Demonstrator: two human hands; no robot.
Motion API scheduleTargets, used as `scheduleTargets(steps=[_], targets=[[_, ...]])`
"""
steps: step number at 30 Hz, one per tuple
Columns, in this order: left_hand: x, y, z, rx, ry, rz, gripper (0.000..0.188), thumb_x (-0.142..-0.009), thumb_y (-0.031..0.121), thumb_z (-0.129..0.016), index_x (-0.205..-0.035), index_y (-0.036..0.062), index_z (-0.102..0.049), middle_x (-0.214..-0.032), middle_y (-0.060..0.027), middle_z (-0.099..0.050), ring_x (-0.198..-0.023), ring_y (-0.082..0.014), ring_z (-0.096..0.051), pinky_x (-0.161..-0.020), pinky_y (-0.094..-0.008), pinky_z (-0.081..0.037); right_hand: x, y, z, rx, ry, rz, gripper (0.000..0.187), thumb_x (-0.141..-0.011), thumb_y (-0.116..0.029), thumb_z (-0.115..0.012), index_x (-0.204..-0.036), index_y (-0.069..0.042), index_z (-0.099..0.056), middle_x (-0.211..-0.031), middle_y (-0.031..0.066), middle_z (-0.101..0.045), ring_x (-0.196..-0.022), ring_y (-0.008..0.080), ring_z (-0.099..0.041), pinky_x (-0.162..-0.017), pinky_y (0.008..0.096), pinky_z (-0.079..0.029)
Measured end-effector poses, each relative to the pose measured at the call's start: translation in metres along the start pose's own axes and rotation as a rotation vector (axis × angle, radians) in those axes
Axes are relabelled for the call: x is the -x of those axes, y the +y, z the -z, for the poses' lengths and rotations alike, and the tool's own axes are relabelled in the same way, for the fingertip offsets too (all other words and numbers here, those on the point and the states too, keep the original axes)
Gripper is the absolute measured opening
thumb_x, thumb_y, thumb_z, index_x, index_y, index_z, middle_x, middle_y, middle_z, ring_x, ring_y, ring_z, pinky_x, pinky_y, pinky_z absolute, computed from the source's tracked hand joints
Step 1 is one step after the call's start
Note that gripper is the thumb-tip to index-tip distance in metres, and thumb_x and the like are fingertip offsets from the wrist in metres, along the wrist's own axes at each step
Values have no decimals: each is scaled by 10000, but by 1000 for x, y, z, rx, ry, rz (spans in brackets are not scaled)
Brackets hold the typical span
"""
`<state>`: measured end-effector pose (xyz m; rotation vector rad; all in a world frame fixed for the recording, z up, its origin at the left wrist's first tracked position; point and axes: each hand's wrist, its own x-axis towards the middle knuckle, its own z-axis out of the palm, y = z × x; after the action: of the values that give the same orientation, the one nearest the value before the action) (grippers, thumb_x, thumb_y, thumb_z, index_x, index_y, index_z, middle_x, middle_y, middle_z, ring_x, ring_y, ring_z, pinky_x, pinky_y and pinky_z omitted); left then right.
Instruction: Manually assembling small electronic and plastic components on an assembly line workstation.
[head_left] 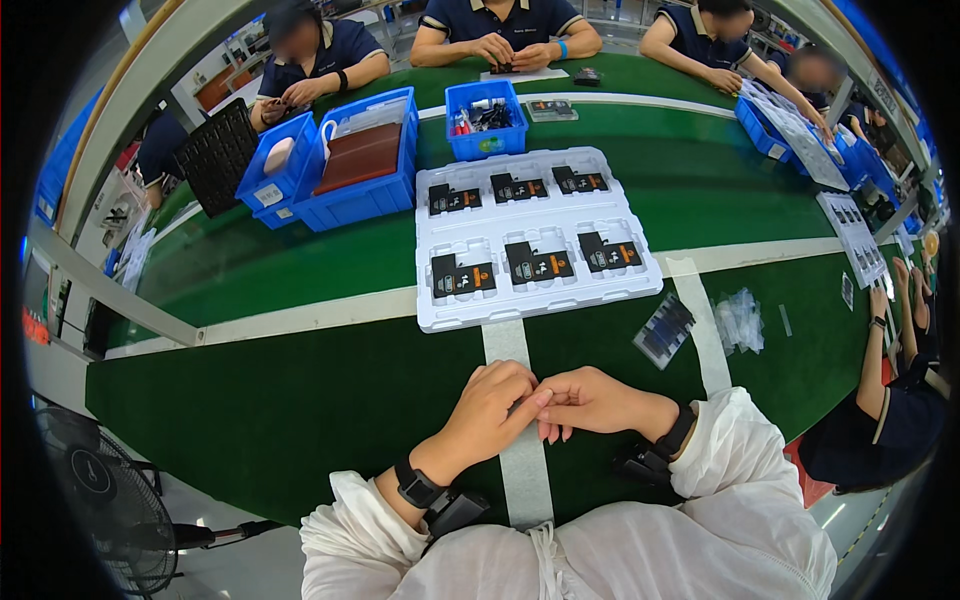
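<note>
At the far left, a black fan stands above pale flooring, beside a bench covered in dark green, crossed by white strips and edged by a pale metal frame. Farther along, a black slotted crate stands tilted beside a small blue bin; next come a larger blue bin holding a brown folder and a third blue bin of small loose items. Across the bench are co-workers in dark shirts. Mid-bench, a white tray carries six flat black parts in two rows. Just nearer, the left hand and right hand meet, fingers loosely curled and touching; whether they pinch anything small cannot be told. Rightward lie a clear sheet with dark strips and a heap of clear plastic pieces.

As for writing, the small bin bears a white label, the third a green sticker; the parts carry white and orange print, the shirts small pale lettering.
</note>
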<state>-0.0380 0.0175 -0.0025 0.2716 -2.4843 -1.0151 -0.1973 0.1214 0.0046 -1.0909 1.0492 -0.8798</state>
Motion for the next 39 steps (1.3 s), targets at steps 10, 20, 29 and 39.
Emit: scheduleTargets(steps=[10,20,29,39], targets=[[-1,1,0,-10,-5,-13,199,-851,213,-544,-769,34,-571,-792,-56,-531,-764,-233,-505,-702,-326,-360,1,2,1,-24,-7,19,98,-893,-117,-502,-929,-44,-556,-782,30,-599,-682,82,-577,-578,207,-476],[-1,0,0,-10,-6,-19,208,-853,217,-540,-763,34,-580,-799,-53,-528,-771,-230,-503,-705,-324,-354,1,1,0,-10,-8,11,103,-896,-117,-496,-939,-45,-555,-781,30,-598,-682,82,-576,-581,208,-477],[1,1,1,-8,-14,-5,215,-849,226,-549,-752,37,-576,-797,-54,-526,-758,-228,-499,-696,-323,-348,1,3,-1,1,-1,16,105,-896,-115,-494,-942,-38,-549,-781,39,-600,-686,84,-576,-590,212,-485],[0,0,1,-17,-4,-18,226,-845,234,-560,-744,32,-570,-790,-52,-515,-743,-223,-491,-691,-324,-344,0,0,0,39,6,20,109,-895,-115,-494,-933,-28,-548,-782,48,-606,-689,89,-583,-600,219,-495]])
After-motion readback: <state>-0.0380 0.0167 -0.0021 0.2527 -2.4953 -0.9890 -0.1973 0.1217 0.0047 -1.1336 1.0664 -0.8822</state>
